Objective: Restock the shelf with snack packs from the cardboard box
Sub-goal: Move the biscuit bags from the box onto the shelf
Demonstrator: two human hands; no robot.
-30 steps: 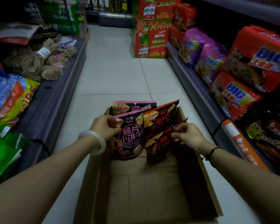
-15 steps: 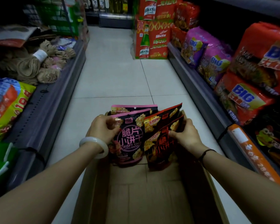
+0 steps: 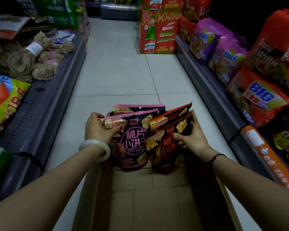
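Head view, looking down a shop aisle. An open brown cardboard box [image 3: 140, 205] lies on the white tiled floor [image 3: 117, 72] at 6 o'clock, much of its bottom bare. The snack packs stand upright at the box's 12 o'clock end: black foil biscuit packs with pink trim [image 3: 135, 144] toward 11 o'clock, one behind another, and black foil biscuit packs with red trim [image 3: 163, 149] toward 1 o'clock, their edges overlapping.

The left hand [image 3: 97, 129], with a white bangle [image 3: 97, 147] on its wrist, grips the front pink-trimmed pack at its upper left corner, fingers curled over the top edge and thumb on the face. The right hand [image 3: 192, 139], with a dark cord bracelet [image 3: 214, 157] on its wrist, grips the red-trimmed packs, thumb pressed on the front face and fingers wrapped round the right edge.

At 3 o'clock a grey metal shelf [image 3: 207, 84] carries large red and purple noodle multipacks [image 3: 260, 100]. At 9 o'clock a second grey shelf [image 3: 40, 104] holds bundles of brown twine [image 3: 23, 60]. At 12 o'clock stand stacked red beer cartons [image 3: 158, 32].
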